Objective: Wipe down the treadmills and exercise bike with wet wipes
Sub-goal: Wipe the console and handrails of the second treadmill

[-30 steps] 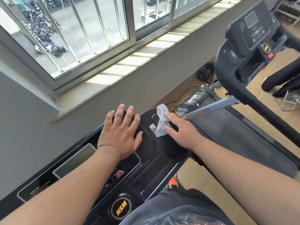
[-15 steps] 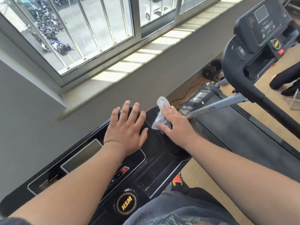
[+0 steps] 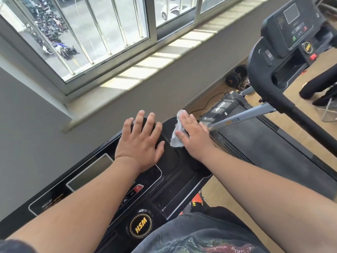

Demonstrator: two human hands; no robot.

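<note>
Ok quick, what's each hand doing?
Left hand: open, flat on the treadmill console.
Right hand: open, pressing the wet wipe on the console.

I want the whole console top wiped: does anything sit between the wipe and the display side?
Yes. The left hand rests flat on the console, between the wet wipe under the right hand and the display screen. Nothing else visible blocks it.
</note>
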